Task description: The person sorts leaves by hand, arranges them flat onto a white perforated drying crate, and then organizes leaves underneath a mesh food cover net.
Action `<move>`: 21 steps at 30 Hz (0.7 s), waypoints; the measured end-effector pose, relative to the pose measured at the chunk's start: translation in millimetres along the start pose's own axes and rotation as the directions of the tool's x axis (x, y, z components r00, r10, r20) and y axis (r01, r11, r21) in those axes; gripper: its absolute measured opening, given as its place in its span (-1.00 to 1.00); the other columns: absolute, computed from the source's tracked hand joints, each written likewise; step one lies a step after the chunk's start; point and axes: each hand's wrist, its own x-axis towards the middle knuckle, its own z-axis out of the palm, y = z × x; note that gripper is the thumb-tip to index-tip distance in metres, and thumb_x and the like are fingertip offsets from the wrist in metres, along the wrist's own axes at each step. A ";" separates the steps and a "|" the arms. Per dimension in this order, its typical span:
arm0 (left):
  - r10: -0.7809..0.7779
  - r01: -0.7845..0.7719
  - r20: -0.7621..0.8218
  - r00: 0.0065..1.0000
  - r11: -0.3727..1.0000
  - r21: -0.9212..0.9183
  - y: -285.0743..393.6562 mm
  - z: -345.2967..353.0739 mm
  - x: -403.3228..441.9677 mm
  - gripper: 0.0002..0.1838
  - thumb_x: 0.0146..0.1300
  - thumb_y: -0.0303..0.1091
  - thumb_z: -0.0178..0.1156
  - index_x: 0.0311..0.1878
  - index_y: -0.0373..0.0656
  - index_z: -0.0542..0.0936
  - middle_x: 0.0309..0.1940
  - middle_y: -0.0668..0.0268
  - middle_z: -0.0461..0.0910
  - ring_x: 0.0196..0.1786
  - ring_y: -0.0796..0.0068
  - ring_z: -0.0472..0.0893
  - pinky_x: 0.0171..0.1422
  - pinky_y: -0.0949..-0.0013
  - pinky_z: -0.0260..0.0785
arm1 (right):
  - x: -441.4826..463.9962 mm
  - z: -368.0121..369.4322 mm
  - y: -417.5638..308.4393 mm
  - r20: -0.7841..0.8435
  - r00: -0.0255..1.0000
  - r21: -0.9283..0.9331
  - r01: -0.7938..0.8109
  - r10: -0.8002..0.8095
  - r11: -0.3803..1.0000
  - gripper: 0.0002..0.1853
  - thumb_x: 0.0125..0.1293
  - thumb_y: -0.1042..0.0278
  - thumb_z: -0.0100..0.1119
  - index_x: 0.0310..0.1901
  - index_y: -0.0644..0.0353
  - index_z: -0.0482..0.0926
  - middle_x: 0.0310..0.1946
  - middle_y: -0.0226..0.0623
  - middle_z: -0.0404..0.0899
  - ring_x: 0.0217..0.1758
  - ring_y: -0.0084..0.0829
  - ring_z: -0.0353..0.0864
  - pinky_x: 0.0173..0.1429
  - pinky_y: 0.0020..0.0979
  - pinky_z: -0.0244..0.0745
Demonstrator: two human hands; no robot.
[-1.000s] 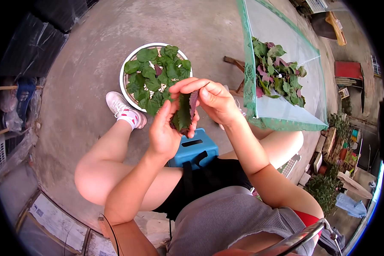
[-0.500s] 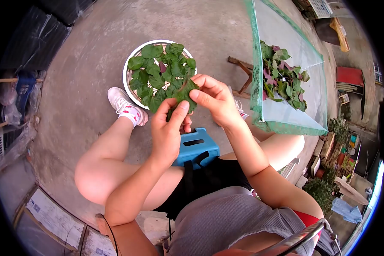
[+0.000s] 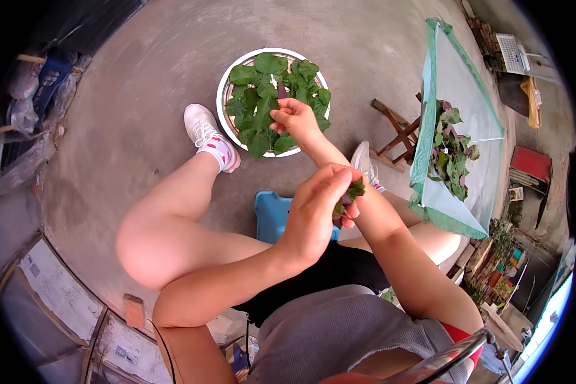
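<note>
My left hand is closed around a small bunch of green and purple leaves, in front of my right forearm. My right hand reaches over a round white-rimmed tray, its fingers pinched on a green leaf. That leaf hangs just over or rests on the others; I cannot tell which. Several green leaves are spread flat across the tray, with a purple one near the middle. The tray's bottom is mostly hidden under them.
A green-edged mesh cover stands at the right with more leafy stems inside, beside a wooden folding stand. A blue plastic stool sits between my legs. My shoe is close to the tray.
My hands have separated. The right moved forward over the tray with a leaf, while the left drew back toward my body with its bunch. The view has shifted, revealing more of the folding stand.
</note>
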 end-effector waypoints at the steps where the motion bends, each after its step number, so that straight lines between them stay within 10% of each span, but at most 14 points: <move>1: 0.004 -0.004 -0.005 1.000 1.000 -0.005 5.3 1.4 -1.9 -0.65 0.38 -0.13 -0.14 -0.16 -0.21 0.50 -0.39 0.31 0.53 -0.45 0.66 0.48 -0.44 0.56 0.32 | 14.6 8.3 8.7 0.006 1.000 -0.004 -0.003 0.003 1.000 -0.80 0.20 0.50 0.17 -0.14 0.31 0.46 -0.49 -0.41 0.55 -0.56 -0.64 0.52 -0.49 -0.63 0.34; 4: 0.009 -0.007 0.038 0.999 0.999 -0.047 19.0 2.4 -7.5 -0.65 0.38 -0.12 -0.13 -0.15 -0.21 0.49 -0.38 0.31 0.52 -0.43 0.65 0.47 -0.40 0.55 0.33 | 78.2 17.5 58.3 -0.018 1.000 -0.091 -0.007 0.005 0.996 -0.86 0.13 0.51 0.19 -0.25 0.25 0.50 -0.50 -0.43 0.54 -0.52 -0.58 0.53 -0.47 -0.55 0.39; 5: -0.003 0.008 0.066 0.998 0.998 -0.066 22.0 1.5 -9.3 -0.66 0.38 -0.12 -0.13 -0.14 -0.21 0.48 -0.37 0.30 0.51 -0.42 0.65 0.47 -0.38 0.55 0.33 | 115.7 9.8 98.6 0.133 0.888 -0.373 0.457 -0.441 0.807 -0.79 0.16 0.55 0.16 -0.15 0.32 0.46 -0.49 -0.39 0.54 -0.52 -0.55 0.56 -0.49 -0.54 0.42; 12: 0.013 -0.005 0.085 0.996 0.996 -0.091 32.7 -10.6 -7.3 -0.65 0.38 -0.11 -0.14 -0.12 -0.21 0.46 -0.34 0.31 0.50 -0.39 0.67 0.45 -0.32 0.55 0.33 | 135.7 39.8 79.3 0.157 0.978 -0.396 0.187 -0.135 0.899 -0.71 0.20 0.59 0.08 -0.01 0.40 0.43 -0.30 -0.25 0.56 -0.36 -0.48 0.62 -0.40 -0.52 0.49; 15: -0.043 0.046 0.039 0.998 0.994 -0.101 34.8 -15.3 -5.7 -0.65 0.38 -0.12 -0.14 -0.11 -0.21 0.46 -0.32 0.31 0.50 -0.37 0.68 0.45 -0.32 0.55 0.33 | 122.9 36.7 83.3 0.053 0.935 -0.759 0.266 -0.351 0.594 -0.64 0.08 0.40 0.11 -0.05 0.28 0.55 -0.36 -0.26 0.65 -0.34 -0.47 0.63 -0.21 -0.38 0.53; 21: 0.177 -0.193 -0.106 0.978 0.968 -0.159 24.0 -21.7 5.1 -0.69 0.39 -0.17 -0.11 -0.04 -0.22 0.44 -0.28 0.36 0.44 -0.34 0.68 0.42 -0.26 0.57 0.33 | 14.3 30.8 48.3 -0.018 0.992 -0.176 0.118 -0.124 0.977 -0.71 0.23 0.35 0.09 -0.04 0.27 0.53 -0.34 -0.31 0.62 -0.33 -0.53 0.58 -0.21 -0.46 0.49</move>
